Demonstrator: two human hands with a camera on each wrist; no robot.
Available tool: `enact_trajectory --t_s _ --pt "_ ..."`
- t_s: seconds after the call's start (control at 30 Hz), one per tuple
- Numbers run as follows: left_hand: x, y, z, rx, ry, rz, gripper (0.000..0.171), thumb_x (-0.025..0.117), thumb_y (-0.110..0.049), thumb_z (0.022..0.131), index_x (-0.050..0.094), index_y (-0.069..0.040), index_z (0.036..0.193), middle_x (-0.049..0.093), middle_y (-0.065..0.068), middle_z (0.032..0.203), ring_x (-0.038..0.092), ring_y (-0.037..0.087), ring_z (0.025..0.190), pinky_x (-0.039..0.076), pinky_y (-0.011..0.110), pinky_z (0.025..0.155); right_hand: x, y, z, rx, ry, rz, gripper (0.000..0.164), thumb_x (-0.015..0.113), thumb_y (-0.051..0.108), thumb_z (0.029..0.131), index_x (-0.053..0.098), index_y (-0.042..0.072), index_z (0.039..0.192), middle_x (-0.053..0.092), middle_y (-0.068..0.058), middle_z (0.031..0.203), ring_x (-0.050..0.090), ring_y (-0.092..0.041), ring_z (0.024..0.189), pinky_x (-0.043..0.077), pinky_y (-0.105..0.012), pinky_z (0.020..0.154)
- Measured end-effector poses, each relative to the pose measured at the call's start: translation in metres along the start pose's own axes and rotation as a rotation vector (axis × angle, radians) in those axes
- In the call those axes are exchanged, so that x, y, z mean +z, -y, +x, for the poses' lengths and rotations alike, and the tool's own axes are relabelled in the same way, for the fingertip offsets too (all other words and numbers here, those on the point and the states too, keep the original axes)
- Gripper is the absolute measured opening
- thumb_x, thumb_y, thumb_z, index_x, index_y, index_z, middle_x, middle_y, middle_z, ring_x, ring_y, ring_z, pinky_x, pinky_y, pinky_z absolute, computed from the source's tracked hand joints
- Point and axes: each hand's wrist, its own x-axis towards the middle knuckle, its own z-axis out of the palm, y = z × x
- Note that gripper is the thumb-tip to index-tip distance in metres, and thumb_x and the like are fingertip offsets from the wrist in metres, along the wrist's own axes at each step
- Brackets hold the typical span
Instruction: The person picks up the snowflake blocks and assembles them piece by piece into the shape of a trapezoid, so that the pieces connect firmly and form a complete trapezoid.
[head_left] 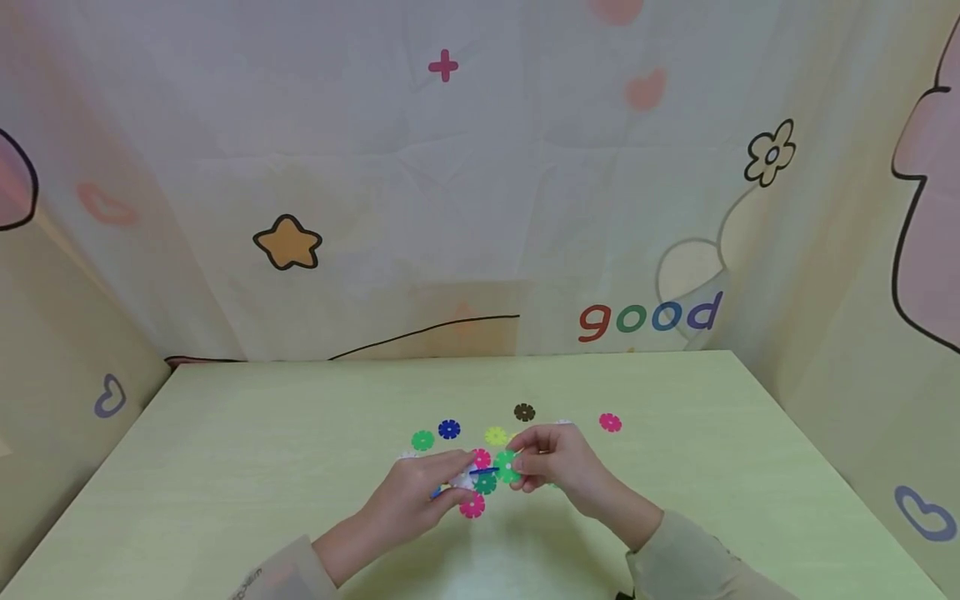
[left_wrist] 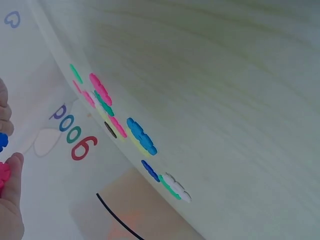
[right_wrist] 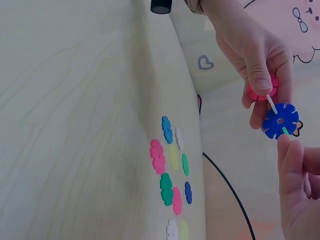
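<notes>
My left hand (head_left: pixel 416 492) grips a small chain of notched plastic snowflake discs. In the right wrist view the chain shows a pink disc (right_wrist: pixel 263 92) under the thumb, a thin white disc (right_wrist: pixel 271 104) seen edge-on, and a blue disc (right_wrist: pixel 281 121) at its free end. My right hand (head_left: pixel 558 462) pinches a green disc (head_left: pixel 506 467) between thumb and fingers. The green disc's edge meets the rim of the blue disc, the two standing crosswise. In the left wrist view, only the blue disc (left_wrist: pixel 3 142) and pink disc (left_wrist: pixel 4 174) show among the fingertips.
Loose discs lie on the pale wood table (head_left: pixel 262 467) below and beyond the hands, among them a brown disc (head_left: pixel 524 412), a dark blue disc (head_left: pixel 449 429), a green disc (head_left: pixel 423 440) and a pink disc (head_left: pixel 611 422). A printed curtain (head_left: pixel 360 208) hangs behind the table's far edge.
</notes>
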Motion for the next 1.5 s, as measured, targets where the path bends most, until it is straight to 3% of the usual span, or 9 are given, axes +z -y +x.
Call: enact_trajectory --t_s 0.37,0.83,1.13,1.33,1.5 --pt "0.0 -0.001 0.002 0.084 -0.019 0.046 0.039 0.073 -0.009 0.07 0.062 0.002 0.106 0.067 0.011 0.099 0.065 0.017 0.09 0.05 0.018 0.072 0.002 0.002 -0.005 -0.002 -0.022 0.028 0.025 0.061 0.004 0.08 0.056 -0.012 0.099 0.062 -0.003 0.072 0.064 -0.013 0.058 0.052 -0.025 0.059" --pt "0.001 -0.002 -0.004 0.097 -0.027 0.148 0.038 0.072 -0.015 0.071 0.064 -0.001 0.105 0.066 0.012 0.101 0.065 0.019 0.09 0.05 0.02 0.071 0.01 0.003 -0.009 0.025 -0.051 0.057 0.021 0.058 -0.001 0.08 0.055 -0.014 0.097 0.058 -0.001 0.067 0.062 -0.011 0.054 0.052 -0.024 0.057" --pt "0.006 -0.009 0.003 0.028 -0.086 -0.02 0.028 0.067 -0.009 0.074 0.064 -0.005 0.102 0.063 0.003 0.091 0.06 0.009 0.076 0.045 0.006 0.063 0.011 0.006 -0.009 -0.005 -0.039 0.057 0.028 0.061 0.005 0.081 0.054 -0.012 0.101 0.06 -0.003 0.073 0.062 -0.011 0.058 0.052 -0.024 0.06" --pt "0.01 -0.014 0.009 -0.019 -0.134 -0.068 0.015 0.067 -0.008 0.074 0.065 -0.007 0.089 0.064 -0.001 0.082 0.058 0.006 0.07 0.044 0.005 0.061 0.009 0.008 -0.012 -0.003 -0.026 0.08 0.028 0.06 0.005 0.081 0.053 -0.012 0.102 0.06 -0.003 0.072 0.062 -0.011 0.058 0.052 -0.023 0.06" --pt "0.012 -0.015 0.011 -0.014 -0.159 -0.107 0.007 0.067 -0.005 0.074 0.064 -0.008 0.079 0.063 -0.003 0.074 0.054 0.002 0.064 0.043 0.005 0.06 0.007 0.008 -0.015 0.003 0.011 0.088 0.026 0.059 0.004 0.082 0.053 -0.012 0.102 0.061 -0.002 0.071 0.063 -0.011 0.059 0.052 -0.024 0.06"
